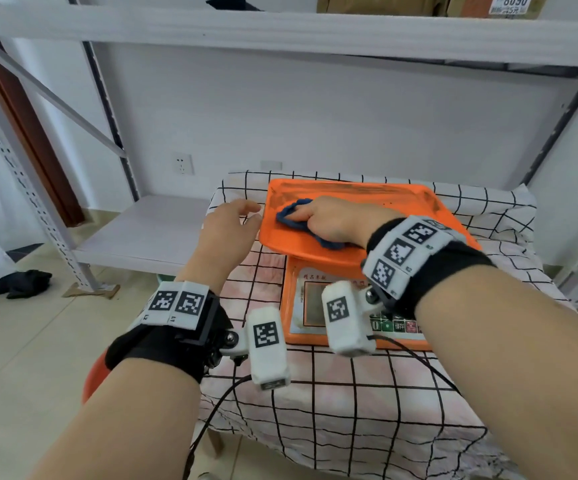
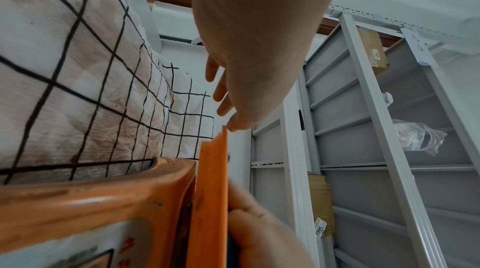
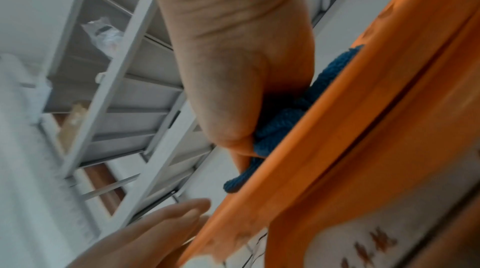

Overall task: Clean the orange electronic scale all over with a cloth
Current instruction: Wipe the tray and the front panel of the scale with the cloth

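The orange electronic scale (image 1: 367,209) stands on a checked tablecloth, its wide pan above a body with display and keys (image 1: 301,306). My right hand (image 1: 332,220) grips a bunched dark blue cloth (image 1: 291,216) and presses it on the left part of the pan. The right wrist view shows the blue cloth (image 3: 285,120) squeezed between my curled fingers (image 3: 233,87) and the pan (image 3: 337,128). My left hand (image 1: 232,223) is open with relaxed fingers at the pan's left edge. In the left wrist view one fingertip (image 2: 233,126) sits at the pan's corner (image 2: 211,190); contact is unclear.
The table (image 1: 350,410) under the checked cloth is small, with its edge close to my left wrist. Grey metal shelving (image 1: 107,237) stands behind and to the left. A dark rag (image 1: 17,284) lies on the floor. Black cables (image 1: 211,420) hang from the wrist cameras.
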The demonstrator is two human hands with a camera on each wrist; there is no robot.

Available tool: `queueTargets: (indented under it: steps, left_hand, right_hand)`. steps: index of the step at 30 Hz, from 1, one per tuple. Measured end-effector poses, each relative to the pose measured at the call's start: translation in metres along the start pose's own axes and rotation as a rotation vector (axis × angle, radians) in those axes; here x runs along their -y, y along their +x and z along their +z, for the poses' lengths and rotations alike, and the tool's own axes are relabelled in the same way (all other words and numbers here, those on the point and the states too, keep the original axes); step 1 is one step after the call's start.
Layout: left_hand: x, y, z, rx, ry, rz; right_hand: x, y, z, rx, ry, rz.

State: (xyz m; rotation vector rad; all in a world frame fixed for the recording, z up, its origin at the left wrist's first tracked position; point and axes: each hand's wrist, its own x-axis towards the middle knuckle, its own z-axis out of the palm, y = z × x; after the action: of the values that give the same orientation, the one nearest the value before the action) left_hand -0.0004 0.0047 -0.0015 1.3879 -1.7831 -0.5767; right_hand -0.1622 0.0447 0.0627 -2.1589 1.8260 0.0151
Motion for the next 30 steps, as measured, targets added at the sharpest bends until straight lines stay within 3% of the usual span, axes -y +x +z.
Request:
queueTargets:
  steps: [4, 7, 14, 20, 25, 28, 30]
  left_hand:
    - [-0.002, 0.001, -0.001, 0.000, -0.018, 0.002]
    - [-0.003, 0.002, -0.003, 0.003, -0.004, 0.023]
    - [-0.002, 0.006, -0.004, -0.006, -0.022, 0.021]
    - [-0.008, 0.000, -0.001, -0.001, -0.041, 0.045]
    - [-0.012, 0.000, -0.004, -0.002, -0.057, 0.060]
    - [-0.009, -0.001, -0.008, -0.001, -0.044, 0.053]
    - [-0.007, -0.001, -0.012, -0.010, -0.031, 0.045]
  right_hand:
    - [-0.018, 0.005, -0.006, -0.040, -0.081, 0.184]
    - [-0.015, 0.008, -0.004, -0.010, -0.073, 0.191]
    - [0.004, 0.001, 0.022, -0.088, -0.084, -0.147]
    - [-0.028, -0.009, 0.009, -0.136, 0.037, 0.092]
    - [-0.071, -0.027, 0.002, -0.120, -0.033, 0.367]
    - [-0.072, -0.026, 0.005, -0.140, -0.007, 0.358]
    - [-0.058, -0.022, 0.010, -0.161, 0.018, 0.252]
